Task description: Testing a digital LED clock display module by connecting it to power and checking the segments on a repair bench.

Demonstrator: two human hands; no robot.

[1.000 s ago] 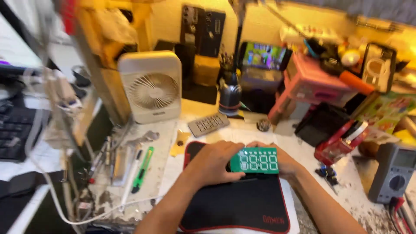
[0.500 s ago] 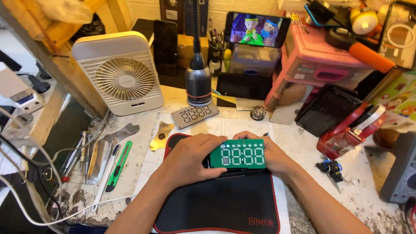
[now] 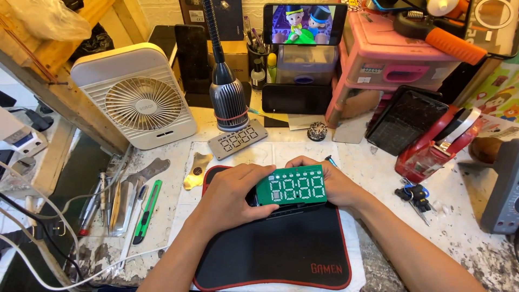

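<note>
— What have the hands got hold of?

— A green circuit board with four lit digit displays. The left hand closes its grip on the board's left end, thumb underneath, fingers curled over the top. The right hand wraps the far right edge, mostly hidden behind the board. Both grips are closed on it, holding it tilted just above a dark housing that rests on the black mat.

— How far along does it look?

— I'd judge partway. The board is lit, so it has power, but it isn't seated in the housing, and a grey faceplate with four digit cut-outs lies apart on the surface, farther back, at the foot of the lamp.

— And around it, counted?

— One board, one housing, one faceplate, one mat. One white fan at far left, one lamp, one phone playing a cartoon at the far end. To the left, one green utility knife beside a cluster of tweezers and picks too crowded to count. One pink drawer box on the right.
</note>
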